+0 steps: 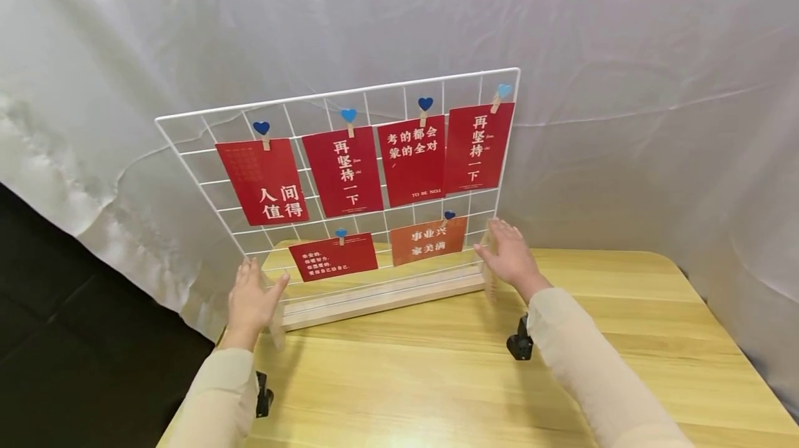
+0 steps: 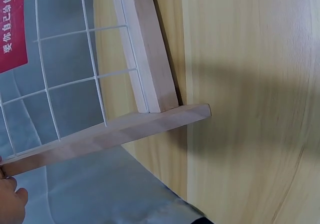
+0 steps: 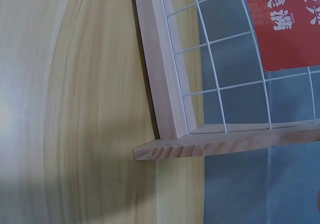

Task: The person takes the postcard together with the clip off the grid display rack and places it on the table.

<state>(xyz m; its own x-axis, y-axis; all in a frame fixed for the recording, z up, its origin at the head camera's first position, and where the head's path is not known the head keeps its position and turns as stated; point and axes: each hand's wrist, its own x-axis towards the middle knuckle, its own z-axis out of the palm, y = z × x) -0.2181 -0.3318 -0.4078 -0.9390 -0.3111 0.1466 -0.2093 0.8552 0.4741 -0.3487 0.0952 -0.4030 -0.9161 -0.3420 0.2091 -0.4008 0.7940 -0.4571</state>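
Note:
A white wire grid rack (image 1: pixel 402 91) stands tilted in a wooden base (image 1: pixel 387 300) on the table. Several red cards (image 1: pixel 346 191) and an orange-red card (image 1: pixel 406 254) hang on it from small wooden clips with blue hearts (image 1: pixel 426 104). At the rack's lower left, my left hand (image 1: pixel 250 299) has its fingers extended and thumb apart; in the left wrist view its fingertips touch the end of the wooden side piece (image 2: pixel 110 134). My right hand (image 1: pixel 513 254) is at the lower right side, fingers extended, thumb spread toward the grid. The right wrist view shows the other side piece (image 3: pixel 230 145), the hand barely visible.
The rack stands on a wood-grain table (image 1: pixel 387 378). Pale grey cloth (image 1: pixel 624 122) hangs behind it, and a dark area (image 1: pixel 81 323) lies off the table's left side. Black wrist-camera mounts (image 1: pixel 519 342) are under both forearms.

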